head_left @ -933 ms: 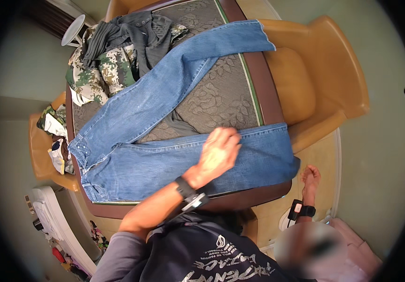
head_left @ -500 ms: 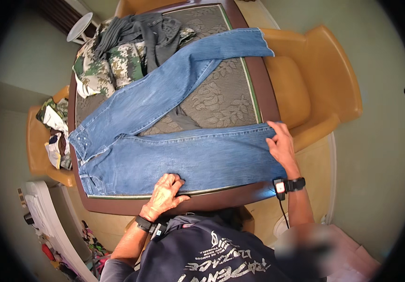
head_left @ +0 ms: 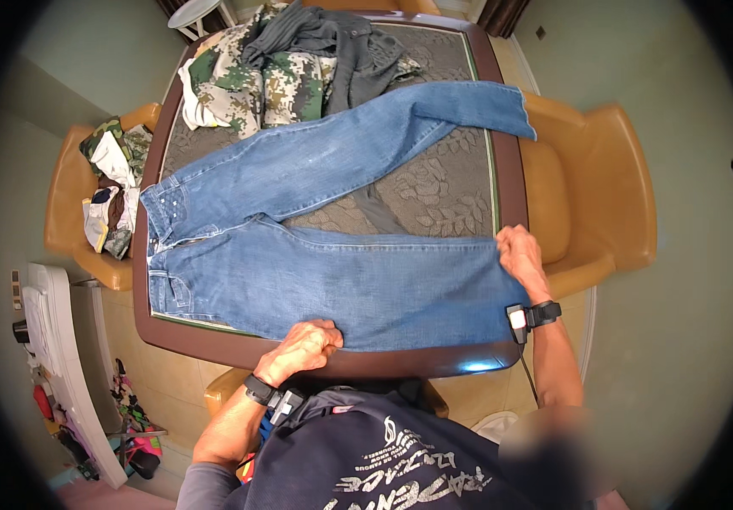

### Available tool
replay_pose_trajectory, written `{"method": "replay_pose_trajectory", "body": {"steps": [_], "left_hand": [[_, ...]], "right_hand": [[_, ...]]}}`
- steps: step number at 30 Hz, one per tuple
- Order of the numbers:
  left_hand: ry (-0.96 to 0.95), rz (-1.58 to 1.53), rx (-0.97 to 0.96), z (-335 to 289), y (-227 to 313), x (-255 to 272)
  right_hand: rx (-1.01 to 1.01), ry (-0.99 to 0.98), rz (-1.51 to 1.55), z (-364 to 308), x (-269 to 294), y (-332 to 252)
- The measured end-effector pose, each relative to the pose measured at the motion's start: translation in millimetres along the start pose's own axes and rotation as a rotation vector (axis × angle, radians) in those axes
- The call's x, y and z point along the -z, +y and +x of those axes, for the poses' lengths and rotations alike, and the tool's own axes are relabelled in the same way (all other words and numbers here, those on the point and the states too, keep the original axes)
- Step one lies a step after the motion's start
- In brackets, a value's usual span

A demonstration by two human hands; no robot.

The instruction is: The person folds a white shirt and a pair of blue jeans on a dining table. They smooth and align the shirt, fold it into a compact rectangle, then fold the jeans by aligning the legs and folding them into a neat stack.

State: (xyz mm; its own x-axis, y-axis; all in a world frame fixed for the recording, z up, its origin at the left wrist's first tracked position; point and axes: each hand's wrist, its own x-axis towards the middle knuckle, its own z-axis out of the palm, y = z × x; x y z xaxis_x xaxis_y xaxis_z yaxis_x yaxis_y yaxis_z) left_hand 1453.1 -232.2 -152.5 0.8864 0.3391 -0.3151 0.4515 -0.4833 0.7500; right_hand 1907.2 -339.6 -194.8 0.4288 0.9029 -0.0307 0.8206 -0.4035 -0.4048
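A pair of blue jeans (head_left: pixel 324 255) lies spread flat on a dark-rimmed table (head_left: pixel 213 344), waistband to the left, legs splayed to the right. My left hand (head_left: pixel 303 344) grips the near edge of the lower leg at the table's front. My right hand (head_left: pixel 519 255) holds that leg's hem at the right edge of the table. Both wrists wear dark bands.
A heap of camouflage and dark grey clothes (head_left: pixel 298 64) sits at the far end of the table. Tan chairs stand to the right (head_left: pixel 605 195) and left (head_left: pixel 73 212), the left one holding crumpled clothes. A white appliance (head_left: pixel 52 340) stands lower left.
My left hand left the top of the jeans leg and came back to its near edge. My right hand came in and took the hem at the right. The view shifted.
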Motion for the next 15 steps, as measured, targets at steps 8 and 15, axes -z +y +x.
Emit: {"method": "replay_pose_trajectory", "body": {"steps": [8, 15], "left_hand": [[0.389, -0.113, 0.064, 29, -7, 45], [0.704, 0.137, -0.062, 114, -33, 129]], "right_hand": [[0.087, 0.110, 0.242, 66, 5, -112], [0.379, 0.099, 0.356, 160, -19, -223]]}}
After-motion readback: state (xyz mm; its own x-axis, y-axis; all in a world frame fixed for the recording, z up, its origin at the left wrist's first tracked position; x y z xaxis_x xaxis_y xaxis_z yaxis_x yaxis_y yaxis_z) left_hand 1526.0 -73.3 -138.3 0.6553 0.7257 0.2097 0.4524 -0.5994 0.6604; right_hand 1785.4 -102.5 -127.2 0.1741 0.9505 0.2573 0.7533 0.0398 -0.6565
